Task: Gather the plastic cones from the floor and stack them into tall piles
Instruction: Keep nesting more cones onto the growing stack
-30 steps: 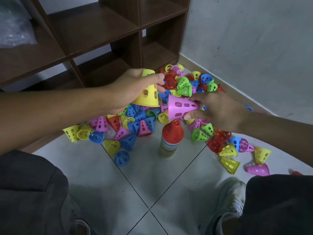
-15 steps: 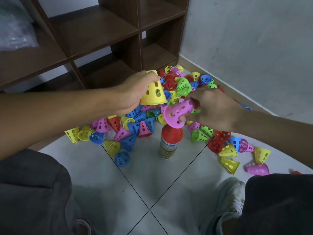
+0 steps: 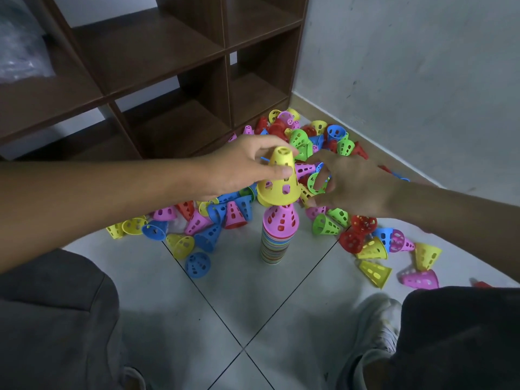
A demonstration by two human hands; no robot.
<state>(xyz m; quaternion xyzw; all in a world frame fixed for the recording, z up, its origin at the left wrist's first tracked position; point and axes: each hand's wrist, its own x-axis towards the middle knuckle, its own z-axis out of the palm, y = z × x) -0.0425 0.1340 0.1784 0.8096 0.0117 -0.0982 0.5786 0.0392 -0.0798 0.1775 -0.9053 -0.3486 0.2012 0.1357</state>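
Where a second ago the right hand (image 3: 356, 185) held a pink cone sideways beside the pile, I now see that pink cone (image 3: 280, 219) seated on top of the stack (image 3: 275, 243), covering the red one that capped it before. That hand has let go and moved right and back over the loose cones (image 3: 323, 142); its fingers are curled down among a green cone (image 3: 316, 182) and its neighbours, though I cannot tell whether they pinch anything. My left hand (image 3: 242, 167) has carried the yellow cone (image 3: 278, 181) from up near the shelf to just above the stack, wide end down and tilted slightly, its rim nearly over the pink tip but apart from it. Thumb and fingertips pinch its narrow upper part.

As for containers, the brown shelf unit (image 3: 225, 52) stands behind the heap; the cubbies I can see into hold no cones, and something pale and wrapped in plastic (image 3: 22, 57) lies on the upper left shelf. More cones lie scattered on the tiled floor (image 3: 233, 299) on both sides of the stack.
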